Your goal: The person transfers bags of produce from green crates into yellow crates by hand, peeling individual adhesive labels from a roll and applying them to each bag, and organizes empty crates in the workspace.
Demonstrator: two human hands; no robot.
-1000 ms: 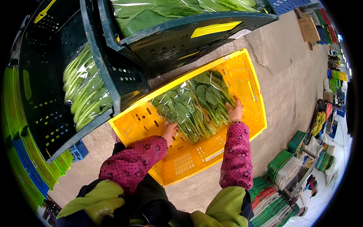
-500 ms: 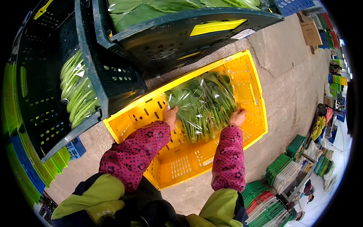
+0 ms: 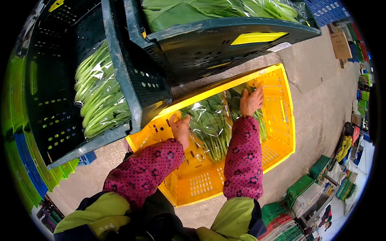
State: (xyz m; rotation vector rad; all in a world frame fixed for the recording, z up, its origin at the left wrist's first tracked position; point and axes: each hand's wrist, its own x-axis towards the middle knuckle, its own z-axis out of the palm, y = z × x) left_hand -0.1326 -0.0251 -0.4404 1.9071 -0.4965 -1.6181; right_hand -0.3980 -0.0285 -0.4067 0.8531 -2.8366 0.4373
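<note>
A yellow plastic crate (image 3: pixel 281 132) lies on the concrete floor below me. Inside it are clear plastic bags of leafy greens (image 3: pixel 209 124). My left hand (image 3: pixel 179 127) rests on the left side of a bag, fingers spread. My right hand (image 3: pixel 251 101) presses flat on the greens at the bag's right side. Both arms wear pink patterned sleeve covers.
A dark green crate (image 3: pixel 225 40) full of bagged greens overhangs the yellow one at the top. Another dark crate (image 3: pixel 52 100) on the left holds bagged long-stemmed greens (image 3: pixel 98 100). Stacked green and blue crates (image 3: pixel 24 172) line the left edge; more crates (image 3: pixel 309 193) stand at lower right.
Both hands have moved farther up into the yellow crate, pushing the bagged greens toward its far side under the dark crate.
</note>
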